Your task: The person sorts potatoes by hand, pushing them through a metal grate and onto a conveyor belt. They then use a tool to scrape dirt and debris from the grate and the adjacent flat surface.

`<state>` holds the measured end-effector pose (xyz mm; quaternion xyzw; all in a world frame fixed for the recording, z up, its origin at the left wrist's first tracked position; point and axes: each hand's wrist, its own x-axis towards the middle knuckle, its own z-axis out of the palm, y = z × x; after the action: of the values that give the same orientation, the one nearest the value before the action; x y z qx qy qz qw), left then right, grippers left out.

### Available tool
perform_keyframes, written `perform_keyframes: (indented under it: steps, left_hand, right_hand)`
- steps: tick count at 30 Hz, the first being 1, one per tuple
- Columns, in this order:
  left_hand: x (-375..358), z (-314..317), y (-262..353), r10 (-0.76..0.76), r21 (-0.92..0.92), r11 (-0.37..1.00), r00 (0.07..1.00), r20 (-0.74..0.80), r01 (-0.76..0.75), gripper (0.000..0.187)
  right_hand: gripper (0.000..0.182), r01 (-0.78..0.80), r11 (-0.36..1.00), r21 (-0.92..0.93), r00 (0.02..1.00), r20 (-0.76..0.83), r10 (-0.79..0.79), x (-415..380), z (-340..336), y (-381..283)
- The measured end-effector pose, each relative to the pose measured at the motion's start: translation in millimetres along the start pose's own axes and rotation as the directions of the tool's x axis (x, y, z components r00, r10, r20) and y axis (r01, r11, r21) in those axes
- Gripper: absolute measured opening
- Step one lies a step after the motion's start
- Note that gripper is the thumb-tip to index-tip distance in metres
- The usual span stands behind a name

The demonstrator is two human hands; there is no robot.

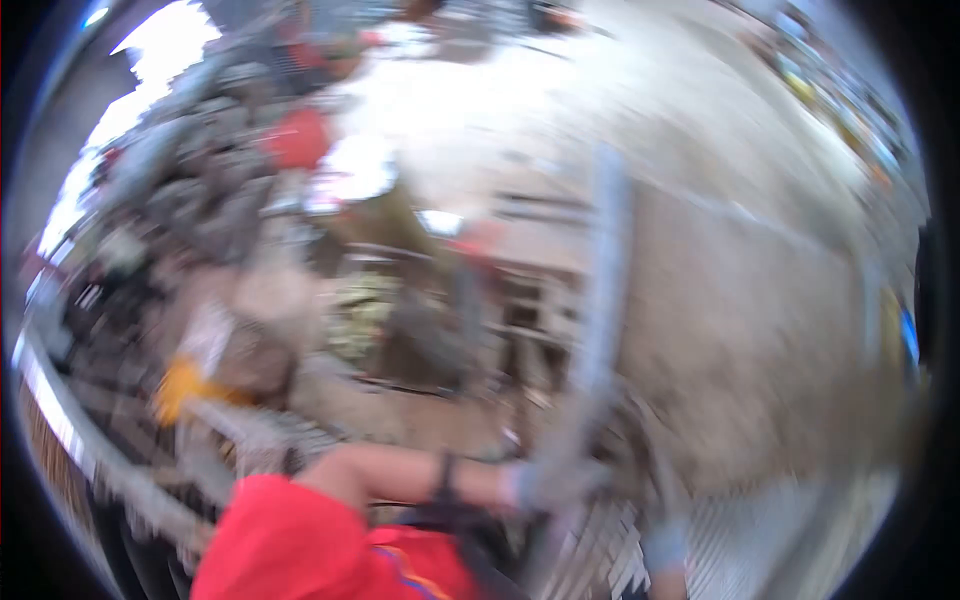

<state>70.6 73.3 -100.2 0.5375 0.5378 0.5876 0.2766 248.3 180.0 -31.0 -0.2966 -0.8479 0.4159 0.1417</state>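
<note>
Strong motion blur covers the view. My left hand [567,482], in a grey glove, reaches in from the red sleeve at the lower centre. A long pale blue-grey bar [603,275] stands up from this glove, which appears closed round its lower end. To the right, my right hand [652,470] also looks gloved, its light cuff near the bottom edge; its fingers are smeared, and any grip is unclear. Ribbed or slatted grey material [745,545] lies beside and below the hands.
A container with pale green pieces [362,315] stands left of the bar. Beyond it are a red object [298,138] and a dark heap [215,165]. A yellow item [190,390] lies at the left. Brown flooring [740,330] extends to the right.
</note>
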Motion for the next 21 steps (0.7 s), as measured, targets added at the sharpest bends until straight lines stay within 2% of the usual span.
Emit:
perform_keyframes:
  steps: [2, 3, 5, 8, 11, 14, 17, 20, 21]
  left_hand:
    - [6.2, 7.7, -0.4, 0.008, 0.049, 0.999, 0.999, -0.038, -0.006, 0.085]
    - [14.6, -1.1, 1.5, 0.103, 0.039, 0.994, 0.995, -0.013, -0.103, 0.082]
    - [16.7, 3.7, -0.9, 0.145, -0.025, 0.989, 0.989, -0.023, -0.145, 0.080]
    - [41.8, -9.1, 44.7, 0.292, -0.070, 0.941, 0.900, -0.323, -0.330, 0.059]
    - [38.6, -7.6, 37.7, 0.236, -0.155, 0.952, 0.955, -0.182, -0.264, 0.076]
    - [36.7, -6.1, 31.7, 0.321, -0.054, 0.941, 0.932, -0.171, -0.334, 0.076]
    - [38.9, -8.8, 32.3, 0.303, -0.221, 0.925, 0.951, -0.067, -0.310, 0.073]
    - [43.2, -12.3, 41.2, 0.418, -0.075, 0.895, 0.886, -0.202, -0.439, 0.072]
    - [40.6, -11.1, 39.3, 0.405, -0.065, 0.904, 0.897, -0.178, -0.422, 0.072]
  right_hand:
    - [0.048, -0.076, 0.997, -0.019, 0.997, 0.015, 0.076, 26.7, 14.1, -2.2]
    - [0.048, -0.106, 0.993, -0.043, 0.994, 0.028, 0.107, 43.4, 25.3, -2.0]
    - [0.048, -0.113, 0.992, -0.060, 0.991, 0.068, 0.117, 64.5, 41.1, -7.0]
    - [0.048, -0.111, 0.991, -0.077, 0.988, 0.103, 0.119, 81.8, 51.4, -11.2]
    - [0.048, -0.104, 0.991, -0.081, 0.985, 0.132, 0.115, 95.9, 61.7, -14.9]
    - [0.048, -0.102, 0.991, -0.088, 0.982, 0.149, 0.114, 104.1, 68.3, -17.9]
    - [0.048, -0.097, 0.991, -0.097, 0.982, 0.155, 0.111, 110.2, 72.3, -22.3]
    - [0.048, -0.087, 0.990, -0.114, 0.981, 0.162, 0.105, 115.9, 76.3, -29.9]
    - [0.048, -0.089, 0.989, -0.116, 0.982, 0.158, 0.106, 116.7, 77.8, -32.2]
